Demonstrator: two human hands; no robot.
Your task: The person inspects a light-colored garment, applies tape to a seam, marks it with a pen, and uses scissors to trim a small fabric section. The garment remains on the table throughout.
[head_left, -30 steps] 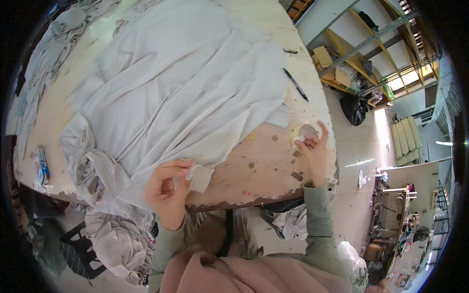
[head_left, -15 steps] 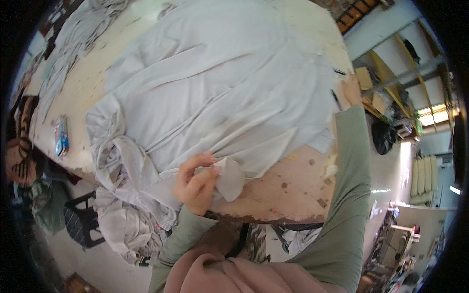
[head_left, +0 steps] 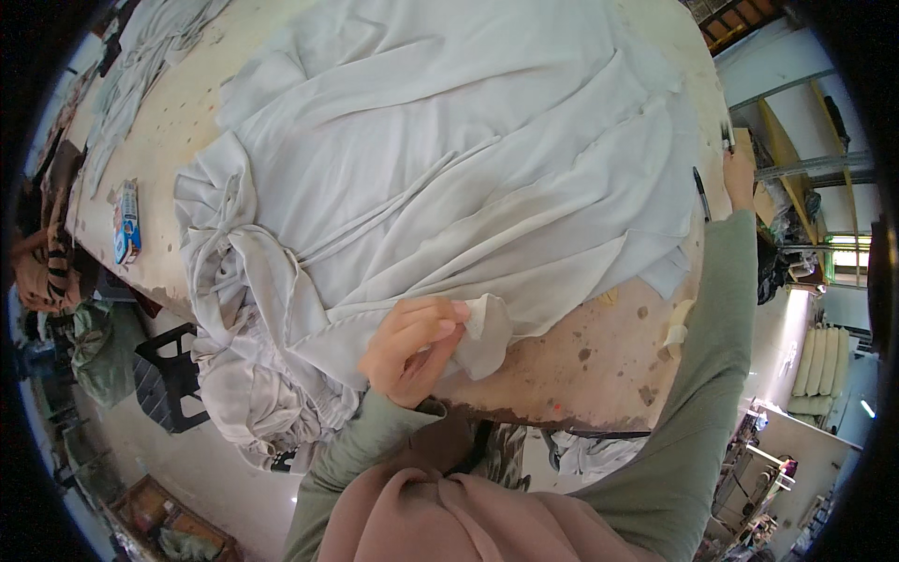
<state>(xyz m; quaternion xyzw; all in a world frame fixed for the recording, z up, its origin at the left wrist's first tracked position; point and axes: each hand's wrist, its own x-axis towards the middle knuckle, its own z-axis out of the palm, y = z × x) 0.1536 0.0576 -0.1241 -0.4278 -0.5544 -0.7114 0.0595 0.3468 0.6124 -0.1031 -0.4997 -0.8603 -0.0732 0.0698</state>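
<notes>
A large pale grey cloth garment (head_left: 449,178) lies spread in folds over the table. My left hand (head_left: 408,348) is closed in a pinch on a corner of it, near the table's front edge. A small rounded flap (head_left: 487,342) of the same cloth stands out past the fingertips. Far to the right, my right hand (head_left: 738,176) is stretched out to the table's side edge. A slim black and pale tool (head_left: 729,139) shows upright at its fingertips, too small to name. Near that hand a black pen (head_left: 701,193) lies on the table.
The worn wooden table (head_left: 571,361) has a chipped front edge. A blue and white box (head_left: 126,223) sits at its left. More grey cloth (head_left: 257,393) hangs off the front left, near a black plastic crate (head_left: 170,379). Shelving (head_left: 801,169) stands to the right.
The view has shifted, so the table appears further right. My right hand has moved to the slim tool, which now stands upright at its fingers. My left hand keeps its pinch on the cloth.
</notes>
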